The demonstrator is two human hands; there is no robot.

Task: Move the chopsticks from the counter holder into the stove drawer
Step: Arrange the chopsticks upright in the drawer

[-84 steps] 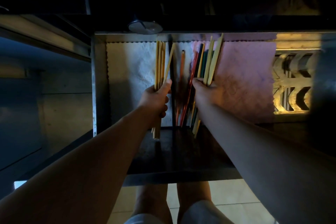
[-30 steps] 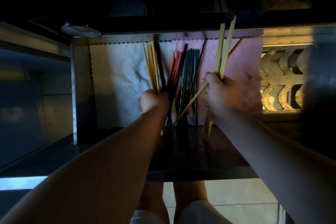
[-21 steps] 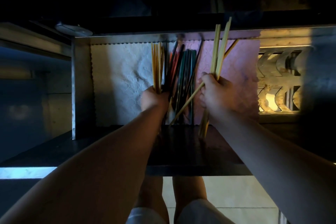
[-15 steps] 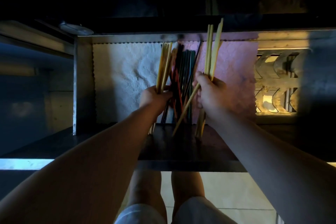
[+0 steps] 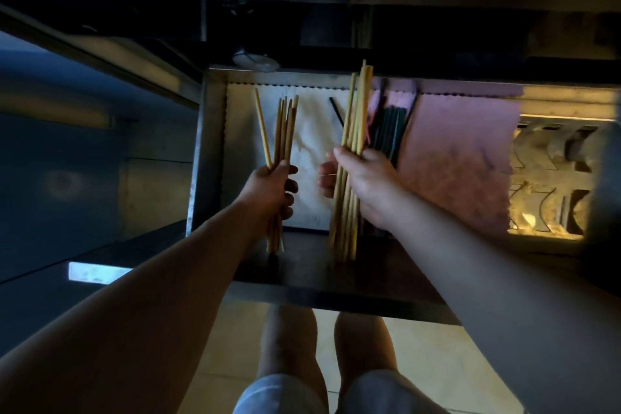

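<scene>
The stove drawer (image 5: 336,292) stands pulled out below me, lined with a white cloth (image 5: 312,144) and a pink cloth (image 5: 453,158). My left hand (image 5: 272,188) grips a bundle of tan wooden chopsticks (image 5: 282,124) upright over the white cloth. My right hand (image 5: 366,185) holds a second, longer bundle of pale chopsticks (image 5: 356,111), upright near the drawer's middle. Several dark green, black and red chopsticks (image 5: 389,131) lie on the drawer floor behind my right hand. The counter holder is out of view.
A steel side wall (image 5: 205,151) bounds the drawer on the left. A lit patterned metal grille (image 5: 544,185) sits to the right. The dark counter underside (image 5: 302,30) hangs over the back. My legs (image 5: 322,356) stand on a tiled floor below the drawer front.
My left hand has carried its tan bundle leftward, away from the coloured chopsticks. My right hand has gathered its pale sticks into one upright bundle and shifted left of the dark ones.
</scene>
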